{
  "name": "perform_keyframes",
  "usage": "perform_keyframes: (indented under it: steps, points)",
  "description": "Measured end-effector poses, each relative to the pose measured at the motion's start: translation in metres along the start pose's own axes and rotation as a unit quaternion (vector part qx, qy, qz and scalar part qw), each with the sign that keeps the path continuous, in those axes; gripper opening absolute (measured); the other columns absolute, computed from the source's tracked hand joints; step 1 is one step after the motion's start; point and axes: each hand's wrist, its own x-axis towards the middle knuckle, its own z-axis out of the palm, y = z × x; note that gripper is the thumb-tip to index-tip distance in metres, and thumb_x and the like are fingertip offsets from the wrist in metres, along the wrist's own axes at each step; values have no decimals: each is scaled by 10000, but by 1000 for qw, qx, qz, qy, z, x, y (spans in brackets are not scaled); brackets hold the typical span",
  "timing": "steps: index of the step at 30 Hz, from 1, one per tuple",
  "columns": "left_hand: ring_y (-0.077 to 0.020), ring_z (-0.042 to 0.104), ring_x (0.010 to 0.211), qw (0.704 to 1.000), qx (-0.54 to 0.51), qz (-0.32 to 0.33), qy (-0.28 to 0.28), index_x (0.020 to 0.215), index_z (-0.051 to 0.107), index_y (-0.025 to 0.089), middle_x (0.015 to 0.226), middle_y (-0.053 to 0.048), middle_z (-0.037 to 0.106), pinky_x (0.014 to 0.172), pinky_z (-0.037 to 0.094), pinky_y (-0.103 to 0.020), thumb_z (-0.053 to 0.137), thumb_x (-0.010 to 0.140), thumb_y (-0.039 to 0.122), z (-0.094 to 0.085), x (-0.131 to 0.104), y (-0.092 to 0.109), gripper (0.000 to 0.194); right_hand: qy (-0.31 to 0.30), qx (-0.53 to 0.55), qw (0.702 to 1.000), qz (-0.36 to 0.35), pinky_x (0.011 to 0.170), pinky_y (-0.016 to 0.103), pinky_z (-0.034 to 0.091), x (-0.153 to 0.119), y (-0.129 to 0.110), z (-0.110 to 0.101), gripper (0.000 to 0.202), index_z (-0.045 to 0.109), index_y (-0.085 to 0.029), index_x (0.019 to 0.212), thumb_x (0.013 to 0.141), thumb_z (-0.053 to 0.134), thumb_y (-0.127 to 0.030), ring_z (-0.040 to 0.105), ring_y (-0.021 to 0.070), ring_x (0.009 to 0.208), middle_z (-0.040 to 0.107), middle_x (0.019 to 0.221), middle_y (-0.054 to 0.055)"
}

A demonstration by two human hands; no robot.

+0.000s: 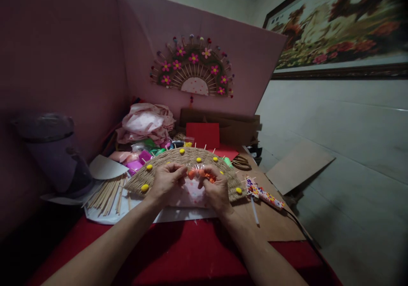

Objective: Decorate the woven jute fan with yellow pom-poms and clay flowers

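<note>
Between my two hands is a small clear plastic bag [195, 167] with orange pieces inside. My left hand [168, 182] pinches the bag's left edge between thumb and fingers. On the other side, my right hand [217, 188] is closed round the bag, with orange bits showing at its fingertips. Beneath both hands lies a half-round fan [165, 156] wrapped in brown twine, dotted with yellow buttons [182, 151]. Short sticks poke out along its curved rim. Pink dotted fabric covers the fan's base [191, 194], partly hidden by my hands.
Loose wooden sticks [106, 194] lie at the left. A flower-patterned glue gun [264, 196] rests on brown cardboard [280, 226] at the right, near scissors [241, 162]. Behind are red card [203, 134] and bundled pink cloth [148, 122]. A decorated fan [194, 69] hangs on the pink board.
</note>
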Motion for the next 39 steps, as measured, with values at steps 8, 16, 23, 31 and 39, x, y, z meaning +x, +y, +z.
perform_keyframes:
  steps: [8, 16, 23, 31, 39]
  points:
    - [-71, 455, 370, 1000, 21, 5, -16, 560, 596, 126, 443, 9, 555, 379, 343, -184, 766, 571, 417, -1, -1, 1, 337, -27, 20, 999, -4, 468, 208, 459, 3, 2, -2, 101, 664, -200, 813, 738, 600, -176, 522, 119, 655, 558, 834, 14]
    - [-90, 459, 347, 998, 40, 13, -38, 553, 564, 140, 421, 11, 545, 351, 356, -199, 740, 590, 390, 1, -2, -2, 308, -97, -74, 990, -71, 702, 267, 461, 1, 3, -2, 301, 701, -228, 891, 717, 522, -60, 552, 151, 791, 575, 812, 7]
    - [-96, 544, 433, 996, 9, -42, -78, 774, 611, 132, 593, -5, 631, 419, 426, -207, 764, 594, 367, 2, -5, -5, 333, -33, -165, 983, -76, 695, 267, 423, 0, 2, -6, 231, 649, -217, 781, 716, 504, -49, 541, 167, 788, 582, 808, 16]
    - [-94, 505, 382, 995, -60, -62, -50, 753, 539, 150, 503, 37, 584, 376, 397, -200, 811, 482, 241, 2, -5, 0, 394, -11, -125, 991, -53, 652, 261, 418, 2, 0, -5, 94, 636, -204, 720, 751, 563, -152, 527, 161, 735, 563, 752, 9]
    - [-62, 467, 388, 995, -82, -39, 39, 713, 526, 157, 471, 60, 546, 375, 309, -153, 732, 484, 145, 3, -3, 6, 308, 6, -75, 997, -24, 627, 254, 425, 6, -6, -6, 154, 557, -189, 571, 723, 553, -164, 523, 156, 725, 553, 716, 11]
